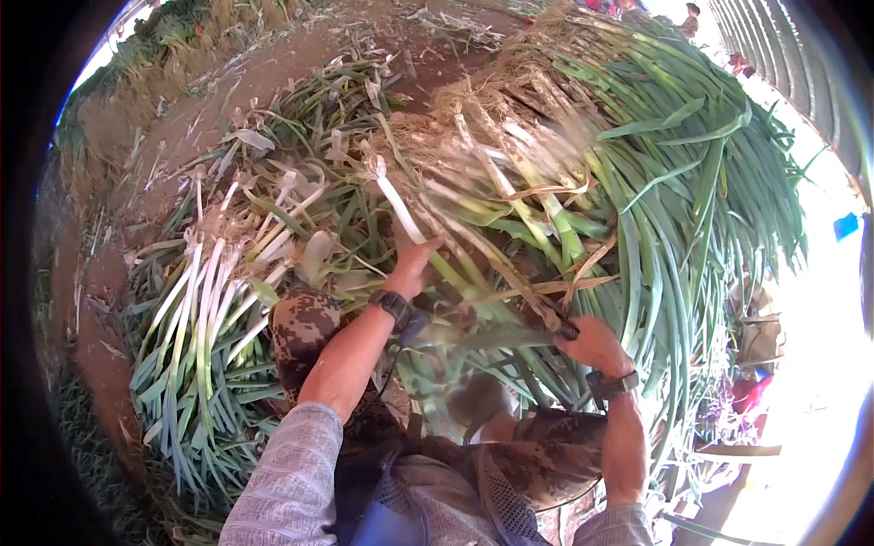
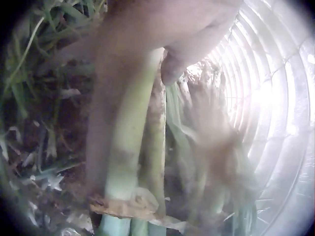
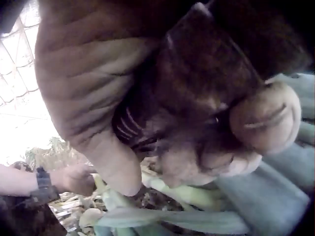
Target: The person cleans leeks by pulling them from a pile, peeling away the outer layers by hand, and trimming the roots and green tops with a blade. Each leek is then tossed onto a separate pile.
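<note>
My left hand (image 1: 414, 264) grips a leek (image 1: 397, 202) by its stalk, the white root end pointing up and away. In the left wrist view that hand (image 2: 182, 24) is blurred, with a pale green stalk (image 2: 129, 132) and a thinner one running down from it. My right hand (image 1: 596, 348) curls round a dark, handle-like object (image 1: 566, 328), beside the green leaves. Seen from the right wrist, the fingers of the hand (image 3: 98, 98) wrap this dark brown object (image 3: 204, 64); its far end cannot be made out.
A large heap of leeks (image 1: 674, 146) fills the right side, roots toward the middle. Leeks with white stalks (image 1: 208, 273) lie at the left beside my knee (image 1: 305, 332). Loose leaves and peelings cover the reddish soil (image 1: 173, 118). A ribbed wall (image 1: 801, 64) stands at upper right.
</note>
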The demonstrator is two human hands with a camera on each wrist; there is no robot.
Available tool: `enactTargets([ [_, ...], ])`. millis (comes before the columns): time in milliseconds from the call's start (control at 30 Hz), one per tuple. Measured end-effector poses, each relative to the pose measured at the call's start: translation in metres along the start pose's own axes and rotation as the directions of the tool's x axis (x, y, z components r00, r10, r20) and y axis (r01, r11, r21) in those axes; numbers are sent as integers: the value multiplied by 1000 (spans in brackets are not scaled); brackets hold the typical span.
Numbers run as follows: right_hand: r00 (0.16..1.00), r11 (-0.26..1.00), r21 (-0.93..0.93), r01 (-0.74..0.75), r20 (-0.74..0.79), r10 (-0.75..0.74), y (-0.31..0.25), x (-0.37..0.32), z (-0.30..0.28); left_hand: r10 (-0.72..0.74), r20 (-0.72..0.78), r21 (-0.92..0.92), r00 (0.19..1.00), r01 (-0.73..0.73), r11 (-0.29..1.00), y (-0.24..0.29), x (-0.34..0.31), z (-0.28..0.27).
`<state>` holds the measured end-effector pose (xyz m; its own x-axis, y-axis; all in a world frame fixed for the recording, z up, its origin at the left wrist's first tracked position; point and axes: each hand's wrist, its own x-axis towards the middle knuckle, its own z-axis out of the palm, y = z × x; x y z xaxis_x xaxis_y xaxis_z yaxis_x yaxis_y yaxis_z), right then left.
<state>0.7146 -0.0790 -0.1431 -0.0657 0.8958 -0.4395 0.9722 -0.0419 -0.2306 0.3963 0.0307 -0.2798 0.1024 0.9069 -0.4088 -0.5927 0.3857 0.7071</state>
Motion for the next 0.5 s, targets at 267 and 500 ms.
enactTargets([
  [267,985,994,105,16,169,-33,22,-20,11,115,-14,-32,993,-116,993,-7,16,-1],
  [500,994,995,-10,104,-12,-104,17,-23,26,186,29,-125,982,-181,975,3,12,2],
])
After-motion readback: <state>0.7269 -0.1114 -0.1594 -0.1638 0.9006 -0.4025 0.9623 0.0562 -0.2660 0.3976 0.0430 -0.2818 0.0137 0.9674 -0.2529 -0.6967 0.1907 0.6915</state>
